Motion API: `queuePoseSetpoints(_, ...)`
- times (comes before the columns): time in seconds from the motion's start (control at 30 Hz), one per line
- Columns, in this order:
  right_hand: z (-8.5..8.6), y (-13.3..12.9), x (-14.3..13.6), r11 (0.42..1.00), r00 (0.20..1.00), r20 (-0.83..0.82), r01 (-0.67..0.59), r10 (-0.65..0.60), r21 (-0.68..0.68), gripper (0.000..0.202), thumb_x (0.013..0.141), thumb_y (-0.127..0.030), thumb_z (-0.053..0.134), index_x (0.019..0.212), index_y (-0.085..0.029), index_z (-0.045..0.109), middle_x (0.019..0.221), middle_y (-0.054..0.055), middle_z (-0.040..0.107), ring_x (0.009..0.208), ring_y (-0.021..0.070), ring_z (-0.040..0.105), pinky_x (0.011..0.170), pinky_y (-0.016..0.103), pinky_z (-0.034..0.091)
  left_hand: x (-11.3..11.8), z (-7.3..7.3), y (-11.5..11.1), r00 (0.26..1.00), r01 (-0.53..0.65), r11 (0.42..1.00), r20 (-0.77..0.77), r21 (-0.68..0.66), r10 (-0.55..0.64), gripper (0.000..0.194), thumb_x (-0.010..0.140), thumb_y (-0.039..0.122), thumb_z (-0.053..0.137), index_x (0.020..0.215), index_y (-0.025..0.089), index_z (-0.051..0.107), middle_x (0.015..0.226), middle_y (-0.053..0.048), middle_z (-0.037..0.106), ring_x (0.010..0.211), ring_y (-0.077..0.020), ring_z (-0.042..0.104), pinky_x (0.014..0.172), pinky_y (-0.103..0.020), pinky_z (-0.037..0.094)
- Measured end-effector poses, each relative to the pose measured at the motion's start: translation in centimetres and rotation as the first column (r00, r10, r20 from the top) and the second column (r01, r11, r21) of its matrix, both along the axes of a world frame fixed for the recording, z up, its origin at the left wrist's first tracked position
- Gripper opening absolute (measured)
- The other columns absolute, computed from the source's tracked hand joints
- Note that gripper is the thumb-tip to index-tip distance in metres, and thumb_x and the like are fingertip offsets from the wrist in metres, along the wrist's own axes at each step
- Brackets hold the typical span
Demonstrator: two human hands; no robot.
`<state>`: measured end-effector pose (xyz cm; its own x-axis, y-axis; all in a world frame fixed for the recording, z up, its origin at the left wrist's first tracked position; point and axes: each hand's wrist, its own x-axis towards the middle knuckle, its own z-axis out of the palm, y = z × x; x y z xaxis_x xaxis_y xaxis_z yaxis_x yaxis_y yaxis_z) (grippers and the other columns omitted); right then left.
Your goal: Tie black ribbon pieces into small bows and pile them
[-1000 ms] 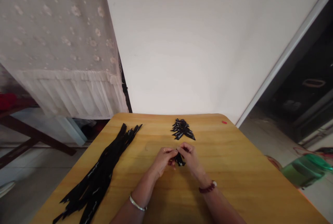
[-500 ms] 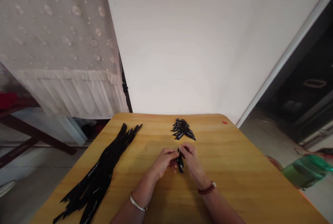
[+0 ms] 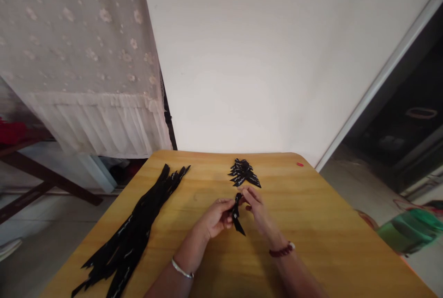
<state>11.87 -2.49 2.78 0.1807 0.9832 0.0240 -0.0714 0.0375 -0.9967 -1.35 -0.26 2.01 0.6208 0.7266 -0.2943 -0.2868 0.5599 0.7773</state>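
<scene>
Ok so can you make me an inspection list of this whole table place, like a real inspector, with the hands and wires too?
Surface: yellowish wood-look table.
Job's things: a black ribbon with white marks, in hand; long black strips along the table's left side; a small black pile at the far middle.
Clutter: a small red thing near the far right corner.
Grips: left grip holds the ribbon; right grip is at its top, touch unclear.
Cables: none I can make out; the floor on the right is blurry.
Surroundings: pale wall ahead, flowery curtain left, see-through green container right.
</scene>
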Motion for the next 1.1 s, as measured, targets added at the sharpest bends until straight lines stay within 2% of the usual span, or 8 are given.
queuePoseSetpoints(0.1,0.7,-0.3,0.8,0.98,0.983,0.03,-0.184,0.182,0.08,0.03,0.071,-0.033,0.054,0.099,-0.024,0.053,0.093,0.002,0.059,0.079,0.0158,0.054,0.062,0.024,0.041,-0.3,0.0,0.2,0.998,0.051,0.997,0.047,-0.059,-0.048,0.024,0.064,0.034,0.061,0.063,0.011,0.055,0.048,0.004,0.048,0.031,-0.0006,0.031,0.03,-0.014,0.018)
queuePoseSetpoints(0.23,1.0,-0.3,0.8,0.933,0.949,0.118,-0.311,0.293,0.182,0.015,0.068,-0.028,0.059,0.079,-0.019,0.061,0.094,0.005,0.059,0.086,0.0178,0.053,0.075,0.029,0.04,-0.5,0.5,0.1,0.996,0.089,0.995,0.018,-0.055,-0.088,0.024,0.064,0.034,0.06,0.062,0.011,0.055,0.048,0.002,0.05,0.029,0.0003,0.029,0.029,-0.014,0.016)
queuePoseSetpoints(0.37,0.2,0.3,0.8,0.966,0.974,0.062,-0.224,0.218,0.131,0.018,0.068,-0.034,0.057,0.069,-0.016,0.059,0.08,0.003,0.06,0.058,0.0116,0.052,0.054,0.024,0.041,-0.5,0.6,0.3,0.995,0.042,0.999,-0.09,-0.003,-0.042,0.025,0.063,0.036,0.059,0.068,0.011,0.059,0.042,0.005,0.047,0.025,-0.0013,0.029,0.027,-0.015,0.012)
queuePoseSetpoints(0.43,-0.3,0.6,1.1,0.98,0.987,0.086,-0.149,0.138,0.134,0.018,0.067,-0.034,0.058,0.066,-0.016,0.057,0.064,-0.001,0.056,0.051,0.0098,0.047,0.049,0.022,0.037,-0.5,0.4,0.7,0.975,-0.116,0.989,-0.177,0.089,0.131,0.026,0.062,0.034,0.06,0.074,0.012,0.06,0.042,0.005,0.05,0.024,-0.0022,0.031,0.026,-0.016,0.014)
queuePoseSetpoints(0.57,-1.0,1.2,1.4,0.982,0.981,0.191,0.009,-0.045,0.189,0.021,0.068,-0.034,0.056,0.057,-0.017,0.049,0.048,-0.006,0.042,0.045,0.0083,0.037,0.044,0.021,0.03,-1.2,0.1,1.6,0.889,-0.393,0.896,-0.163,0.205,0.428,0.026,0.063,0.033,0.061,0.079,0.013,0.06,0.082,-0.004,0.065,0.025,0.0018,0.03,0.025,-0.016,0.018)
queuePoseSetpoints(0.8,-1.0,0.9,0.7,0.941,0.856,0.452,0.108,-0.252,0.32,0.019,0.073,-0.034,0.05,0.062,-0.019,0.051,0.058,0.0,0.054,0.056,0.0145,0.049,0.054,0.025,0.037,-2.2,1.3,1.7,0.971,-0.231,0.973,0.069,-0.001,0.23,0.023,0.066,0.014,0.061,0.088,0.012,0.062,0.099,-0.008,0.061,0.033,0.0048,0.033,0.03,-0.01,0.029)
queuePoseSetpoints(0.93,-1.5,0.6,0.0,0.924,0.78,0.55,0.093,-0.3,0.372,0.015,0.075,-0.03,0.048,0.068,-0.019,0.054,0.066,0.003,0.057,0.062,0.0164,0.051,0.058,0.027,0.039,-1.4,0.7,1.4,0.974,-0.224,0.972,0.03,-0.076,0.226,0.016,0.061,0.004,0.062,0.076,0.008,0.062,0.072,-0.006,0.064,0.057,-0.0085,0.059,0.05,-0.016,0.047)
queuePoseSetpoints(1.1,-1.9,0.5,-0.8,0.932,0.818,0.502,0.109,-0.282,0.347,0.013,0.074,-0.028,0.048,0.068,-0.019,0.053,0.064,0.002,0.056,0.061,0.0155,0.051,0.057,0.026,0.039,-0.1,-0.5,0.9,0.98,-0.197,0.98,0.036,-0.016,0.198,0.015,0.056,0.006,0.068,0.071,0.006,0.063,0.066,-0.007,0.063,0.06,-0.0113,0.059,0.06,-0.022,0.048)
